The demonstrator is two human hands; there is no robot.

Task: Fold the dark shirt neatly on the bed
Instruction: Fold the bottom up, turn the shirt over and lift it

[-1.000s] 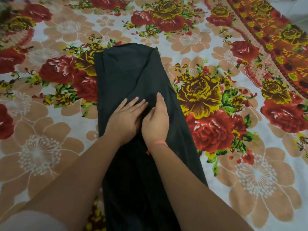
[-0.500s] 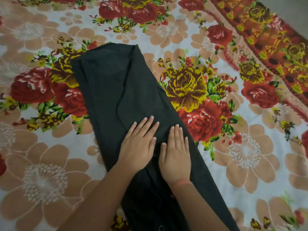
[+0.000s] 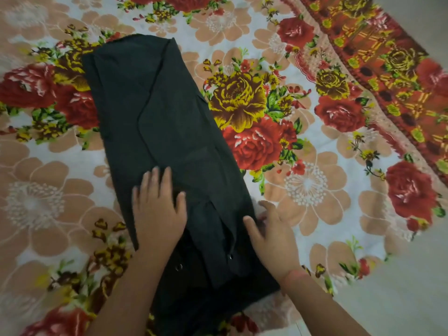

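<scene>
The dark shirt (image 3: 160, 117) lies on the bed as a long narrow strip, its sides folded in, running from upper left to lower middle. Small metal snaps show near its lower end. My left hand (image 3: 157, 209) presses flat on the shirt's lower left part with straight fingers. My right hand (image 3: 274, 236) sits at the shirt's lower right edge, thumb on the cloth and fingers spread over the edge onto the bedsheet. A pink band circles my right wrist.
The bed is covered with a floral bedsheet (image 3: 303, 185) of red, yellow and beige flowers. A red-orange patterned border (image 3: 388, 69) runs along the upper right. The bed's edge and pale floor (image 3: 412, 287) show at the lower right.
Both hands slid down the shirt toward me. My right hand moved off the middle of the cloth to its right edge. The view shifted so more of the shirt's lower end shows.
</scene>
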